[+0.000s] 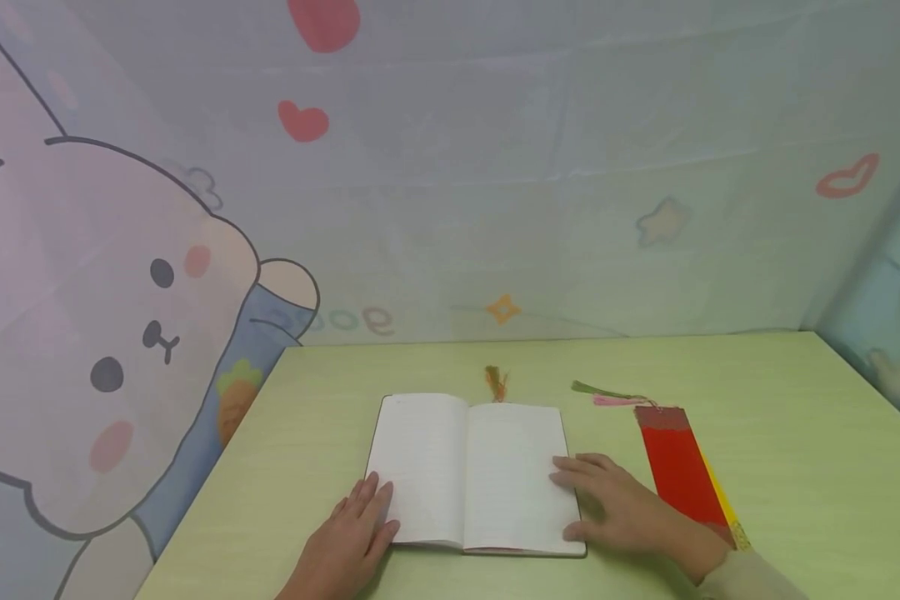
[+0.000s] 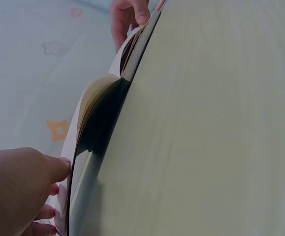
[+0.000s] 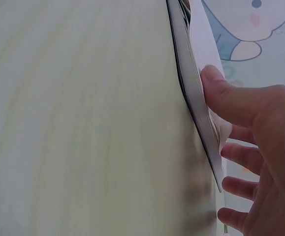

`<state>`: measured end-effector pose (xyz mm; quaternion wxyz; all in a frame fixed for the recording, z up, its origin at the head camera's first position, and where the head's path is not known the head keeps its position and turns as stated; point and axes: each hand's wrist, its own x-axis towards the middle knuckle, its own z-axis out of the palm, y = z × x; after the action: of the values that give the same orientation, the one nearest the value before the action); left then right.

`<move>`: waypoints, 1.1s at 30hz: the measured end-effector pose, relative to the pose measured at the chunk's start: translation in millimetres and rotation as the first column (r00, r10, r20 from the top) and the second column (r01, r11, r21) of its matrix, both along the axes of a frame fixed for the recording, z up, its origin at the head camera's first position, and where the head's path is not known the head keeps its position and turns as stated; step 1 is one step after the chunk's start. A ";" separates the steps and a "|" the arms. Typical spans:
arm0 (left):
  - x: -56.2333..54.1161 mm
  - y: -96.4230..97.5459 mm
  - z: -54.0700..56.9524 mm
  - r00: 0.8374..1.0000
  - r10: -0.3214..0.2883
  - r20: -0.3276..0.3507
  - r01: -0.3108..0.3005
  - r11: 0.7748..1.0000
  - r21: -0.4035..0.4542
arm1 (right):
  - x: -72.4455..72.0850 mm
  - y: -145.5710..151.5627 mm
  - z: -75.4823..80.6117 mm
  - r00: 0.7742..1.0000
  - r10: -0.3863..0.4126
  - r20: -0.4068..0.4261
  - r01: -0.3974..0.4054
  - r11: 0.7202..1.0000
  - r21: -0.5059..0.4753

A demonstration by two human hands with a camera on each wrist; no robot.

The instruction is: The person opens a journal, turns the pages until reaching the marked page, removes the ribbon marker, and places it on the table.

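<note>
An open notebook [image 1: 521,475] with pale lined pages lies on the table. An orange-brown tassel [image 1: 496,385] sticks out past its top edge near the middle. My left hand [image 1: 348,537] rests along the outer edge of the left page, fingers extended, and the left wrist view shows its thumb on the page edge. On the right page's outer edge, my right hand [image 1: 618,508] touches the paper with its thumb and fingertips, the fingers spread and slightly bent. Between the pages and the cover, gaps show in the left wrist view.
Right of the notebook lies a red bookmark [image 1: 682,467] with green and pink tassels [image 1: 613,401], partly over a yellow bookmark [image 1: 722,500]. A printed cloth backdrop [image 1: 450,167] with hearts and a bear-like figure stands behind the pale green table [image 1: 810,467].
</note>
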<state>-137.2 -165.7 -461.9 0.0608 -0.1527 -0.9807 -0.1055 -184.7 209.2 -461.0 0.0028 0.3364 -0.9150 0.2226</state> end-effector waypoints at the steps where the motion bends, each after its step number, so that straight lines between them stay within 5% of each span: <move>1: -0.1 0.1 0.0 1.000 0.000 -0.003 0.000 1.000 0.000 | -0.5 -0.5 -0.2 1.000 -0.011 0.002 0.011 1.000 0.004; 7: -0.4 0.4 0.3 1.000 0.001 -0.012 -0.001 1.000 0.007 | -1.8 -5.0 0.9 0.997 -0.068 -0.047 0.067 0.998 -0.017; 15: 0.6 0.7 2.1 1.000 0.007 -0.002 -0.006 1.000 0.010 | -2.0 -13.0 1.8 0.974 -0.163 -0.157 0.135 0.975 -0.174; 26: 1.4 -0.2 3.0 1.000 -0.004 -0.009 0.004 1.000 0.016 | 14.6 -34.1 16.0 0.989 -0.119 -0.083 0.085 0.940 -0.329; 33: 1.9 -0.4 3.6 1.000 -0.001 -0.006 0.001 1.000 0.020 | 20.4 -48.8 23.1 0.985 -0.050 -0.163 -0.010 0.937 -0.350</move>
<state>-135.3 -166.2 -458.4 0.0653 -0.1530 -0.9794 -0.1146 -164.4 160.4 -437.9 0.1427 0.3389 -0.8607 0.3520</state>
